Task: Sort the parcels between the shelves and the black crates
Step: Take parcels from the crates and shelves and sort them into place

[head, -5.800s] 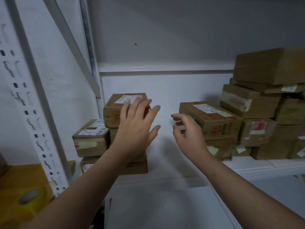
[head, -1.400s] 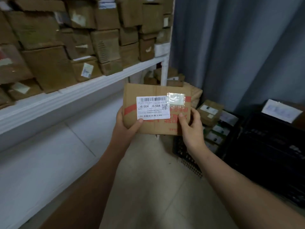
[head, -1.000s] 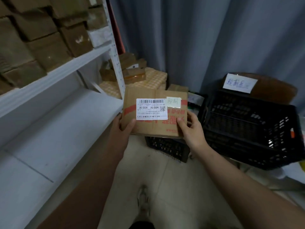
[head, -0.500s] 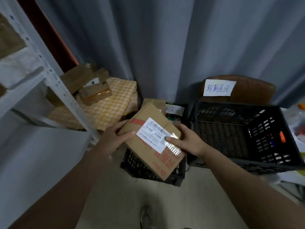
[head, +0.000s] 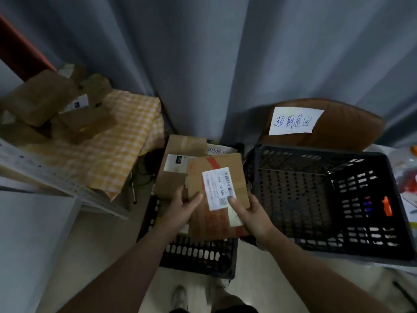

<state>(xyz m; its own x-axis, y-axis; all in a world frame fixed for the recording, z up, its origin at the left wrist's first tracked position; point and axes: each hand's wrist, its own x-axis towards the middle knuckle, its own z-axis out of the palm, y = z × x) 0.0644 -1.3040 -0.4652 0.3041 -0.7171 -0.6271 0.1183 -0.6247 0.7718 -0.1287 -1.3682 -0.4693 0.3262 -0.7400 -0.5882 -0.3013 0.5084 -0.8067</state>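
On the left, a few brown boxes (head: 42, 102) lie piled on a yellow checked cloth (head: 117, 150). In the middle, the left hand (head: 182, 206) and the right hand (head: 250, 213) both hold one flat parcel (head: 214, 177) by its sides, over the small black crate (head: 198, 256). That crate already has another parcel (head: 176, 168) in it. On the right, the big black crate (head: 327, 199) looks empty. So I think the sorting has only just started, and this parcel still has to go down.
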